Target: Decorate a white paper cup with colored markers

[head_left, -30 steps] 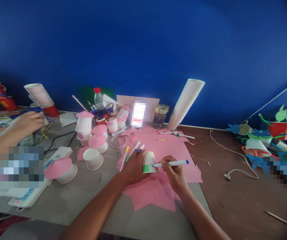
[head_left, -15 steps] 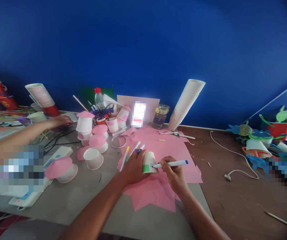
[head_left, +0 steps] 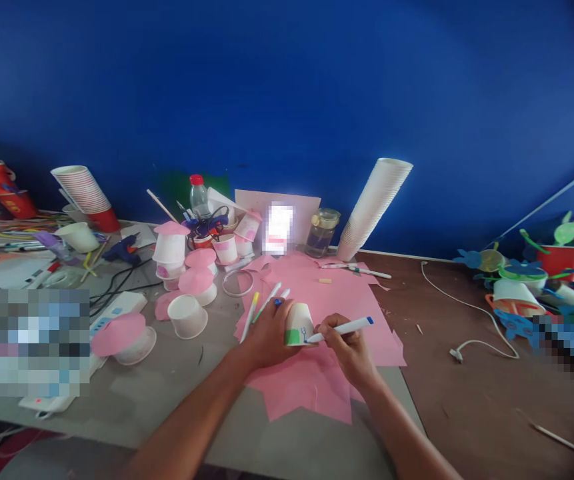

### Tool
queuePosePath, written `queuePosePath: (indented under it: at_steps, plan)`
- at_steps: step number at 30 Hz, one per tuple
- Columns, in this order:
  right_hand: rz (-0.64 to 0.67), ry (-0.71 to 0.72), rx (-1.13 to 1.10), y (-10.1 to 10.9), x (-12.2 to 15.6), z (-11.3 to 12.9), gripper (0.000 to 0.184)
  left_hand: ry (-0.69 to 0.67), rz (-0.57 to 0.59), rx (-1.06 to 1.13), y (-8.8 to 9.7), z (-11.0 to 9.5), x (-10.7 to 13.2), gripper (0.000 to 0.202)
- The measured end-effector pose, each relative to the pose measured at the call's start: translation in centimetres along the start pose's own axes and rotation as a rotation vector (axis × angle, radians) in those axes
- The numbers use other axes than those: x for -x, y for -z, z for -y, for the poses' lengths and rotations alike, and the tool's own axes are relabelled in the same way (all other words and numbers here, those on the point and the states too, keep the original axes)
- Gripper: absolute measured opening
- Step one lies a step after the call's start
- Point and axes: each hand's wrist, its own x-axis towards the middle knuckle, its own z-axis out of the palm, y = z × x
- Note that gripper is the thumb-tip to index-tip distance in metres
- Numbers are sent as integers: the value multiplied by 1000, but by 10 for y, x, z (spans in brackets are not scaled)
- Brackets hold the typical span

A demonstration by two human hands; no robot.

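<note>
- Grey table (head_left: 181, 393) stood against a blue wall (head_left: 287, 87).
- Left hand (head_left: 267, 333) clasped a paper cup (head_left: 299, 321) over pink paper (head_left: 317, 393).
- Right hand (head_left: 347, 345) pinched a blue marker (head_left: 349, 327), tip touching the cup.

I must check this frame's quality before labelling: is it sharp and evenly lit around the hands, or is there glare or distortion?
Head view: the left hand, paper cup, right hand and marker are evenly lit and fairly sharp. Behind them a bright patch is blown out. The corners darken, and wide-angle stretching shows toward the edges.
</note>
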Motion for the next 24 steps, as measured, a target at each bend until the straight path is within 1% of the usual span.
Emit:
queuePosePath:
  at_steps: [3,7,10,15,24]
  plan:
    - [24,-20,-33,1,0,-2,26,-2,1,-8,-1,1,0,80]
    - [-29,-54,-118,3,0,-7,27,-1,0,-3,-1,1,0,85]
    - [-58,-52,-143,3,-1,-11,28,9,-2,3,0,-1,0,87]
    - [-24,-30,-122,2,1,-14,30,1,-7,6,2,-3,0,83]
    - [-48,12,-42,0,1,-7,26,-10,-10,11,0,-1,-1,82]
